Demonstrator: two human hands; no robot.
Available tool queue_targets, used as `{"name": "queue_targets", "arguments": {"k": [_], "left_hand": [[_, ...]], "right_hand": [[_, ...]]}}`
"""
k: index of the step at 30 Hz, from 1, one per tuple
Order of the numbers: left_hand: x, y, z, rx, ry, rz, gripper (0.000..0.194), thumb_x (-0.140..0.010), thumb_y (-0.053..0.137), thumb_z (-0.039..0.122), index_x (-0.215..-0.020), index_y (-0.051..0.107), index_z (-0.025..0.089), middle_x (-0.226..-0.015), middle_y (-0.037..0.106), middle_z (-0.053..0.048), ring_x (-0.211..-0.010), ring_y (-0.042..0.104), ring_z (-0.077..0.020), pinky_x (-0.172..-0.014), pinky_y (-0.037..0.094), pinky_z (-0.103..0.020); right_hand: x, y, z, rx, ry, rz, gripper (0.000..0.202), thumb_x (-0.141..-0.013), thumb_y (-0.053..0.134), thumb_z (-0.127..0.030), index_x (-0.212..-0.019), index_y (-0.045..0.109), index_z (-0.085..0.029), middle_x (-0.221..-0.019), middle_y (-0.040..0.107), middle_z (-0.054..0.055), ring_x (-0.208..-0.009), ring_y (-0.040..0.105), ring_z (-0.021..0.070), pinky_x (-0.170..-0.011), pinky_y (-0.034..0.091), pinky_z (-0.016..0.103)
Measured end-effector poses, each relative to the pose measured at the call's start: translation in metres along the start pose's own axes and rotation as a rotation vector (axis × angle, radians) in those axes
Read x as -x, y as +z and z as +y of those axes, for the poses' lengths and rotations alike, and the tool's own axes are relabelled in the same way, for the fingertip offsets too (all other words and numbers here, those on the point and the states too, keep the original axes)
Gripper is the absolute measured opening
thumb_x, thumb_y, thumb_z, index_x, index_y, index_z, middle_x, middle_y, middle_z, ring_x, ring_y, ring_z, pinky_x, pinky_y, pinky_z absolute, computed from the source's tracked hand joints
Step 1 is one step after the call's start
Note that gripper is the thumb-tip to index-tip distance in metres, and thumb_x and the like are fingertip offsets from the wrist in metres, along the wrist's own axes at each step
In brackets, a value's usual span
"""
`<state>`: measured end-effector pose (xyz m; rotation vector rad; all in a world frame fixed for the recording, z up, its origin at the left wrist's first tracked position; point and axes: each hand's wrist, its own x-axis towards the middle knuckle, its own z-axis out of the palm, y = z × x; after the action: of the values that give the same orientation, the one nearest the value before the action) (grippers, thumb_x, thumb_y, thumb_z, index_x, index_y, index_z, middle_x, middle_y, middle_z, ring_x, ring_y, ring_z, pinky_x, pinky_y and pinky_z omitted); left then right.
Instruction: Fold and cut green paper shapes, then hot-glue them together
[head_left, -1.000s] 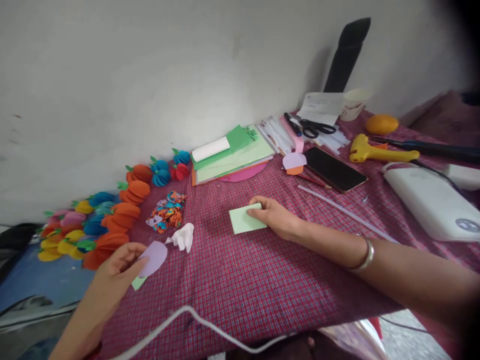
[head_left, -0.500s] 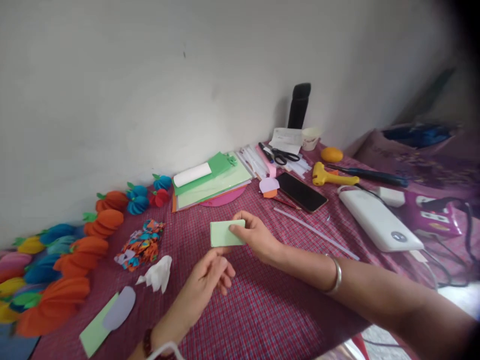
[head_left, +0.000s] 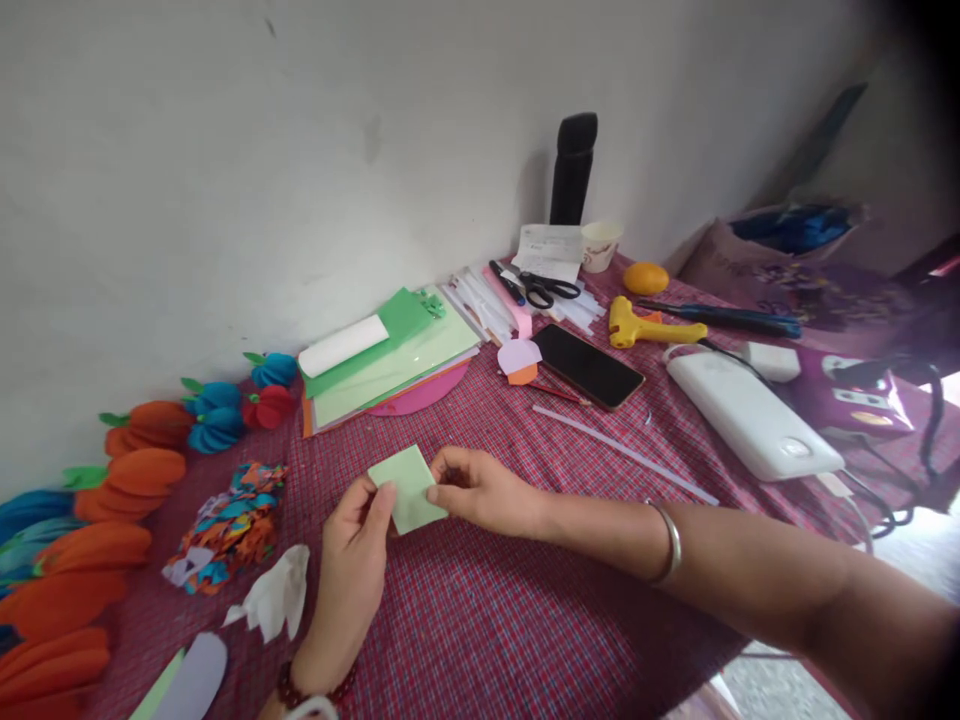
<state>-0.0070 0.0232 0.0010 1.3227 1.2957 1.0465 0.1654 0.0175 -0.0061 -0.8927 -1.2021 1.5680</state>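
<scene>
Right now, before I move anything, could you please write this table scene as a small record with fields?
left hand: left hand, holding pale green paper
right hand: right hand, on the same paper
surface: checked cloth
at left: orange paper shapes, colourful scraps, crumpled white piece
beyond hands: stacked sheets
at right: phone, screen dark; yellow tool
farther back: black-handled scissors, paper cup

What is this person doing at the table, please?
The left hand and the right hand together hold a pale green paper piece above the checked cloth. To the left lie paper scraps and orange paper shapes. Beyond the hands is a stack of coloured sheets; scissors and a phone lie to the right.
</scene>
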Motion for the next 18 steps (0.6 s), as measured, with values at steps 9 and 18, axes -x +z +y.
{"name": "queue_targets", "arguments": {"k": [9,18], "left_hand": [[-0.001,0.002,-0.001,0.323,-0.188,-0.228,0.035,-0.079,0.061,0.047,-0.101,0.063,0.020,-0.081,0.070,-0.004,-0.070,0.063,-0.0179,-0.059,0.048,-0.027],[0.019,0.008,0.007,-0.793,0.643,-0.086,0.007,-0.078,0.063,0.021,-0.070,0.062,0.022,-0.066,0.063,-0.004,-0.063,0.059,-0.0191,-0.062,0.044,-0.030]], "right_hand": [[-0.004,-0.005,0.007,0.067,0.026,0.012,0.013,-0.077,0.055,-0.025,-0.072,0.045,-0.018,-0.062,0.045,-0.004,-0.055,0.042,0.0084,-0.051,0.034,0.022],[0.001,-0.003,-0.015,0.784,-0.162,0.215,0.018,-0.070,0.050,-0.012,-0.062,0.036,-0.019,-0.057,0.040,-0.005,-0.051,0.033,0.0073,-0.050,0.023,0.023]]}}
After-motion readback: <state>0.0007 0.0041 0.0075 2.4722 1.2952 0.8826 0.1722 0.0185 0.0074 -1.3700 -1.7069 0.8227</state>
